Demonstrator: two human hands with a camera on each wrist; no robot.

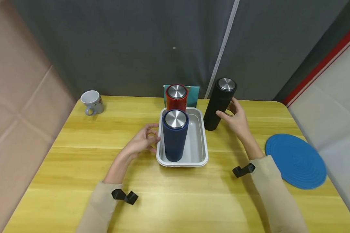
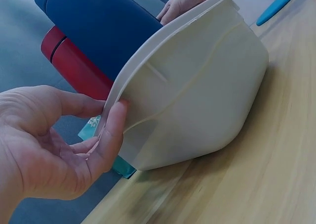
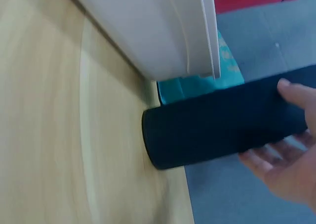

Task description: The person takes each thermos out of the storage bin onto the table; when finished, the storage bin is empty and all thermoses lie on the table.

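head view: a white tray [image 1: 200,142] sits on the yellow wooden table [image 1: 75,155], near its far middle. inside the tray stand two upright flasks with steel lids, the blue flask [image 1: 174,137] at the near left corner and the red flask [image 1: 176,97] at the far left corner, one just behind the other. the left hand [image 1: 143,140] lies at the tray's left side, its fingers [image 1: 154,139] loosely spread and lightly curved, the tips touching the rim; the left wrist view shows the thumb [image 2: 109,135] pressed flat against the edge of the tray's rim [image 2: 163,46], with the remaining fingers relaxed and gripping nothing. the black flask [image 1: 219,103] stands upright on the table just right of the tray's far right corner, apart from the tray wall. the right hand [image 1: 236,118] is set against the right side of the black flask, thumb in front and fingers behind, half wrapped about its body; in the right wrist view the fingertips [image 3: 291,93] rest on the dark cylinder [image 3: 222,125] and its base meets the table. a teal packet [image 1: 192,92] lies behind the red flask at the table's far edge. a white mug [image 1: 91,102] stands at the far left corner, well apart from the hands. a round blue mat [image 1: 296,160] lies flat near the right edge.
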